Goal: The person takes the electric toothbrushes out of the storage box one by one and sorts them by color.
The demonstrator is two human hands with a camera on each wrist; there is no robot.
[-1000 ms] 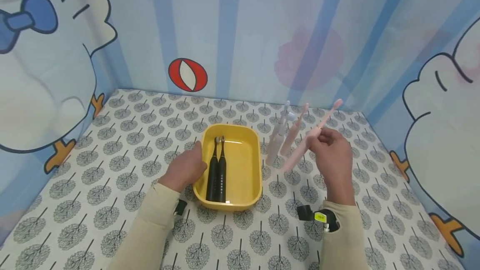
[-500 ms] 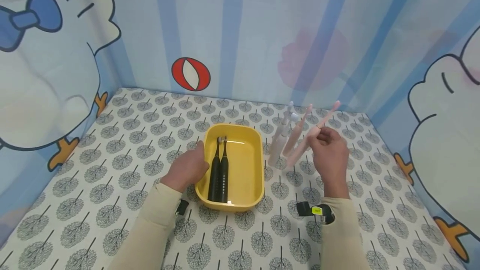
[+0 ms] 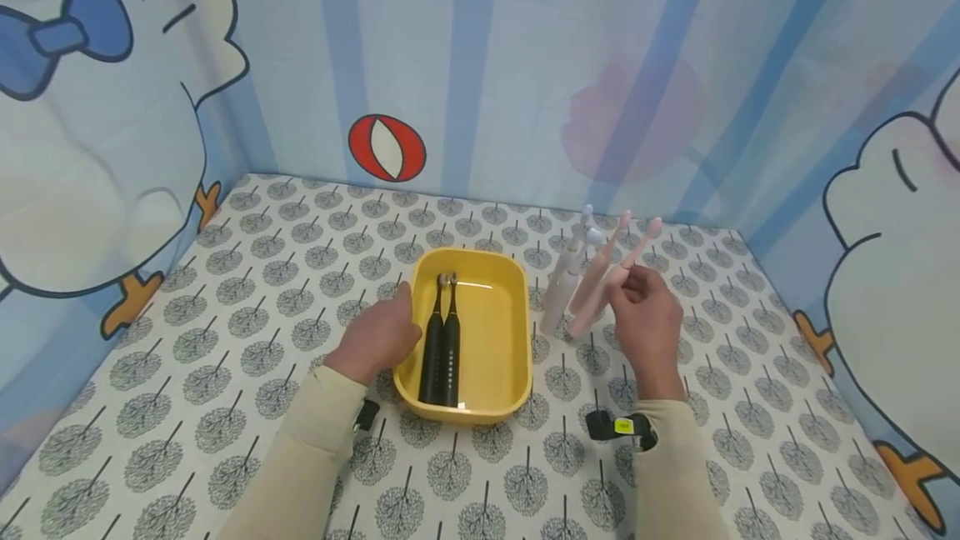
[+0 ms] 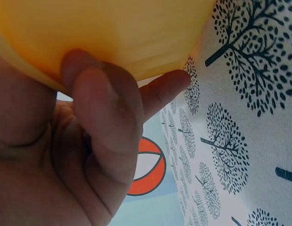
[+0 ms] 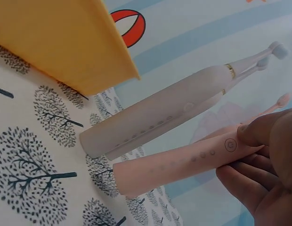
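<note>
My left hand (image 3: 378,336) grips the left wall of a yellow plastic tray (image 3: 491,340); its fingers (image 4: 108,108) lie against the outside of the wall. Inside the tray, along its left side, lie two black electric toothbrushes (image 3: 451,357) with heads pointing away. My right hand (image 3: 648,319) pinches a pink electric toothbrush (image 5: 179,162) near its button, thumb on the front. The brush leans, head up and to the right. Just left of it stand two white electric toothbrushes (image 5: 155,113) and another pink electric toothbrush (image 3: 592,282), which is mostly hidden in the right wrist view.
A white cloth with tree prints (image 3: 285,298) covers the table. Behind it hangs a striped blue curtain (image 3: 517,65) with cartoon figures at both sides. The standing toothbrushes are close to the tray's right wall.
My right hand has moved left and slightly down, bringing the pink toothbrush closer to the standing ones and lowering its head. My left hand keeps its grip on the tray.
</note>
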